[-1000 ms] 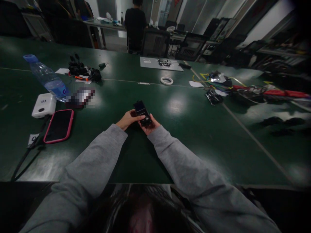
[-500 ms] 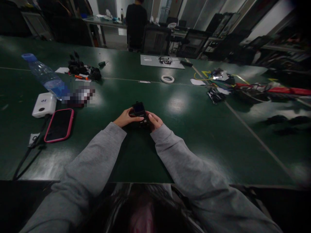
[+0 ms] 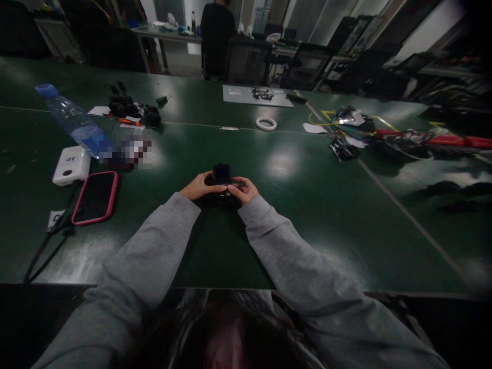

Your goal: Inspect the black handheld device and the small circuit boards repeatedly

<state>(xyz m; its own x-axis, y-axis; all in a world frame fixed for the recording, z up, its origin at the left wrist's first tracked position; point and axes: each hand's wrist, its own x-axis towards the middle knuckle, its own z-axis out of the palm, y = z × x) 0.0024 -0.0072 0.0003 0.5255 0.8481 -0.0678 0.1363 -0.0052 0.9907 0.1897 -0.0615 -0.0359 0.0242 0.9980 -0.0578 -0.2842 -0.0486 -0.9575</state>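
Between my hands, just over the table, is a small black device (image 3: 222, 173) with a dark screen tilted up at its far side and small buttons below. It looks like a compact camera, but its underside is hidden. My left hand (image 3: 198, 187) is closed around its left side, thumb lying across the front near the buttons. On the right side, my right hand (image 3: 246, 190) grips it too, with the thumb on the button area and the index finger bent behind. The two thumb tips nearly meet.
To the left lie a pink-cased phone (image 3: 95, 198), a white box (image 3: 72, 165) with a cable, and a tilted plastic bottle (image 3: 77, 123). A tape roll (image 3: 266, 123) sits beyond my hands. Wires and electronics (image 3: 351, 123) spread at the right. A person (image 3: 218, 36) sits far back.
The device has turned slightly, so its screen now faces me more squarely. My right thumb has moved inward onto the buttons, and the right index finger has lifted a little.
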